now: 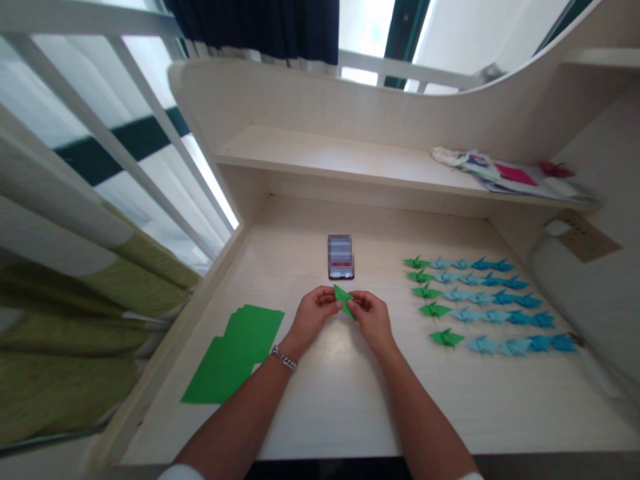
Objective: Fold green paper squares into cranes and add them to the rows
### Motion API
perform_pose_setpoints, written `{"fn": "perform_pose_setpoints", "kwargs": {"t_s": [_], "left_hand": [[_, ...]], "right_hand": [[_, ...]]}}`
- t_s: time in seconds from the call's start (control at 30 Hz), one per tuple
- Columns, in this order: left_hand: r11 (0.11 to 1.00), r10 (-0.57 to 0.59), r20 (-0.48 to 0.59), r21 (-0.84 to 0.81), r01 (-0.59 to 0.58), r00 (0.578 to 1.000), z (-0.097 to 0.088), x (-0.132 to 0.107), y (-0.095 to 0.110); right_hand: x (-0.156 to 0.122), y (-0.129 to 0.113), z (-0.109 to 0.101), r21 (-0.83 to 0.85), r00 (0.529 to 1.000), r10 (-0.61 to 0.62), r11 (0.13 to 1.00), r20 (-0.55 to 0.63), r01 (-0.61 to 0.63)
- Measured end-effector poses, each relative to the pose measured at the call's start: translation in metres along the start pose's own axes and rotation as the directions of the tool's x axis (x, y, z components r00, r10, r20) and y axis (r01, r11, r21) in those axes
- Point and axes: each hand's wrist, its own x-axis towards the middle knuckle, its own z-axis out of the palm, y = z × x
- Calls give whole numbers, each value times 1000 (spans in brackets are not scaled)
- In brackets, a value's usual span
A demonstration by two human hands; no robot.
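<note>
Between my two hands, above the middle of the desk, is a small piece of folded green paper [343,298], pointed at its top. My left hand [316,312] pinches its left side between thumb and fingers. On the right side, my right hand [371,315] grips it the same way. A stack of green paper sheets [240,350] lies to the left of my left forearm. Just beyond the folded paper rests a phone [341,257] with a blurred screen. Rows of paper cranes [483,298], green, light blue and darker blue, sit to the right of my right hand.
A raised shelf [325,155] runs along the back of the desk [340,413], with papers and a pink item [515,175] at its right end. White slats and a green curtain [65,360] border the left. A wall socket [583,235] with a cable is at right.
</note>
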Motion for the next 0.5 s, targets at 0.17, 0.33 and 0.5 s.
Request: {"fn": "perform_pose_setpoints", "kwargs": {"t_s": [0.17,0.33,0.5], "left_hand": [[1000,-23,-28,-8,23,999,0,-2,3],[998,3,-18,59,-2,1000,1,-4,6],[991,45,-82,126,-35,996,0,-2,2]], "right_hand": [[-1,-1,-1,-22,1000,4,1000,3,-4],[-4,-7,-1,-104,999,-30,994,-10,29],[-4,-8,-2,-133,997,-80,988,-23,76]]}}
